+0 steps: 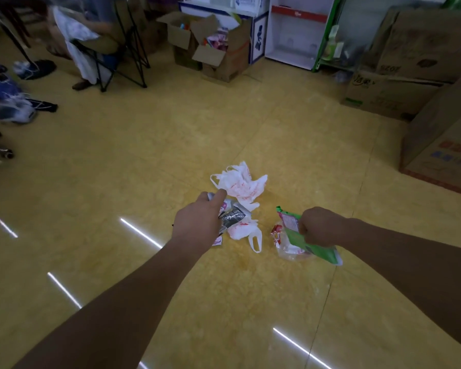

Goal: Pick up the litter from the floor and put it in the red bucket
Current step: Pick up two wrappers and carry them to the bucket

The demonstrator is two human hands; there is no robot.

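Left hand (197, 222) gripping wrappers (233, 217), right hand (318, 226) gripping packet (324, 253), wide floor (117, 169)

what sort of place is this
Probably a small shop or its stockroom: white display shelves along the back wall, stacked cardboard cartons on the right, and an open box of packaged goods.

No legible text; only blurred print on the cardboard boxes (421, 49) and white plastic bag (240, 185)

Dim, warm indoor light. Thin white glare streaks on glossy yellow floor (117, 155), left of and below white bag (240, 183). Motion blur far left of bag; wide-angle bending and darkening toward corners.
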